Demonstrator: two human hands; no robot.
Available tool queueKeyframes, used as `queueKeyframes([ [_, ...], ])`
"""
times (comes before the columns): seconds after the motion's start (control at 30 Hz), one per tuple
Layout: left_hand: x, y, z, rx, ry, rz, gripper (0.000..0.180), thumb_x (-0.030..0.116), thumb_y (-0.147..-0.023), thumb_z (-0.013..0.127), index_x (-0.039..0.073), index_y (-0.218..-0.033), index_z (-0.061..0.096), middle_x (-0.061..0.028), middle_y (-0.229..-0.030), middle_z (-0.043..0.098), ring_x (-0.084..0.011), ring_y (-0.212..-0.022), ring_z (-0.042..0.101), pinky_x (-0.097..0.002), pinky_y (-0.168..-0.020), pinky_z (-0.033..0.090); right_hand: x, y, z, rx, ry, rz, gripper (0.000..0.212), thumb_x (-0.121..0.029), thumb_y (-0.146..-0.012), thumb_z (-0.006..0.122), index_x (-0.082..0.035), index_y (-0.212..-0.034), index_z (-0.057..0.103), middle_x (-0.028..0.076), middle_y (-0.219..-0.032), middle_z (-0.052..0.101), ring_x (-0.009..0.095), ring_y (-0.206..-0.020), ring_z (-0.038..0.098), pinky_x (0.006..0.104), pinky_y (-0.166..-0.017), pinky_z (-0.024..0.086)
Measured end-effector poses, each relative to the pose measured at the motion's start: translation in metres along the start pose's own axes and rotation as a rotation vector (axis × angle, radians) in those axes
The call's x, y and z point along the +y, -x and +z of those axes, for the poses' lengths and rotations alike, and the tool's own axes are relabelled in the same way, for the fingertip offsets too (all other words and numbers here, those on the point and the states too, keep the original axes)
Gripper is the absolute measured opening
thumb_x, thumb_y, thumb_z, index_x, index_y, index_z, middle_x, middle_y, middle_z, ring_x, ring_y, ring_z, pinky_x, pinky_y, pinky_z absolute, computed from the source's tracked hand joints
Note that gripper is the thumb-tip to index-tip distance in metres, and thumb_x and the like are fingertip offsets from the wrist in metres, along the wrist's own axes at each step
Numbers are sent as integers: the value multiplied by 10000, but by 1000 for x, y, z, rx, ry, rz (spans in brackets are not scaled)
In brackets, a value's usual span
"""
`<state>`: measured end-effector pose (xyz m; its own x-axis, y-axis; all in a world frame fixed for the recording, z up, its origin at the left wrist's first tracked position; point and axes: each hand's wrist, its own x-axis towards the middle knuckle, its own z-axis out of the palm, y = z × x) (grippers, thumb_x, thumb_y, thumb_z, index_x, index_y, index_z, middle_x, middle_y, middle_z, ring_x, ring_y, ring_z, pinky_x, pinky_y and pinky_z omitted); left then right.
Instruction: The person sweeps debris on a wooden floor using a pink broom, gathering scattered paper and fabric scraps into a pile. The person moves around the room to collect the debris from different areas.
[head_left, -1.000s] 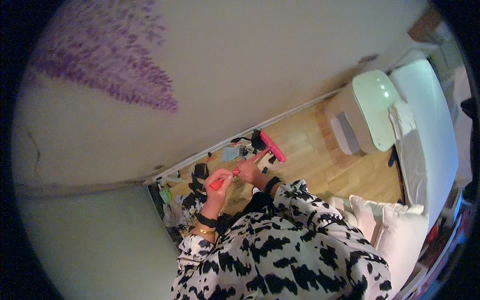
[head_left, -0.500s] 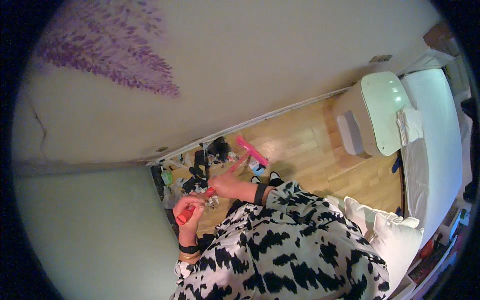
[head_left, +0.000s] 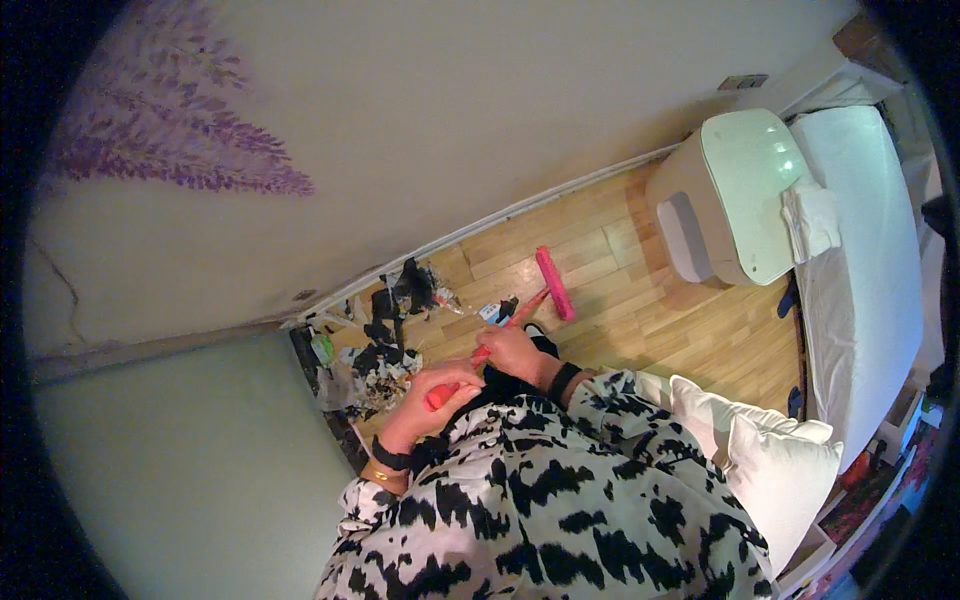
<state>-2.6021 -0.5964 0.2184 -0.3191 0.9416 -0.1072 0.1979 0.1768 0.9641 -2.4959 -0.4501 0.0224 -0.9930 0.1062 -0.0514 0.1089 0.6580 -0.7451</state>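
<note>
A pink broom [head_left: 553,283] rests its head on the wooden floor [head_left: 620,320], its red-pink handle running back to me. My left hand [head_left: 440,390] is closed around the handle's upper end. My right hand [head_left: 510,352] grips the handle lower down, closer to the head. A heap of black, white and green rubbish [head_left: 385,340] lies in the corner by the wall, just left of the broom head. My black-and-white patterned sleeves fill the lower middle of the view.
A white baseboard [head_left: 560,195] runs along the wall with a purple flower painting [head_left: 180,150]. A pale green-topped bedside cabinet [head_left: 735,200] stands at right beside a white bed [head_left: 870,250]. White pillows [head_left: 770,460] lie near my right side.
The broom head has swung right, away from the rubbish heap, and my hands have shifted along the handle. My view has turned, bringing the cabinet and bed further into the picture.
</note>
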Motion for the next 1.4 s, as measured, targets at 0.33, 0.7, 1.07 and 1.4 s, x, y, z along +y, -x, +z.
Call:
queueKeyframes([
  [0.33, 14, 23, -21, 118, -88, -49, 139, 95, -837, 742, 25, -942, 682, -97, -896, 673, -249, -859, 634, -371, -845, 494, -45, -35, -7, -11, -32, -154, 167, -128, -769, 685, -71, -914, 624, 149, -889, 651, 394, -814, 660, 489, -694, 525],
  [0.7, -45, -81, -13, 50, 83, 105, 123, 58, -863, 729, 31, -973, 679, -85, -975, 696, -216, -957, 655, -336, -882, 507, 75, -53, -37, 200, 84, 192, 149, -219, -817, 661, -80, -867, 641, 173, -914, 671, 388, -817, 664, 495, -679, 515],
  [1.07, -136, -6, -110, 177, 39, 90, 114, 59, -866, 722, 28, -967, 680, -87, -1013, 701, -212, -944, 659, -333, -879, 506, 29, -144, 73, 56, 253, 177, 130, -193, -792, 666, -107, -888, 680, 149, -875, 670, 361, -832, 670, 465, -715, 548],
  [1.4, -172, 180, -248, 406, 45, -72, 71, -7, -873, 679, 2, -943, 681, -82, -944, 690, -168, -851, 638, -296, -775, 505, -126, -234, 250, -151, 219, -59, 119, -181, -782, 633, -88, -851, 658, 151, -810, 665, 373, -816, 664, 465, -683, 530],
])
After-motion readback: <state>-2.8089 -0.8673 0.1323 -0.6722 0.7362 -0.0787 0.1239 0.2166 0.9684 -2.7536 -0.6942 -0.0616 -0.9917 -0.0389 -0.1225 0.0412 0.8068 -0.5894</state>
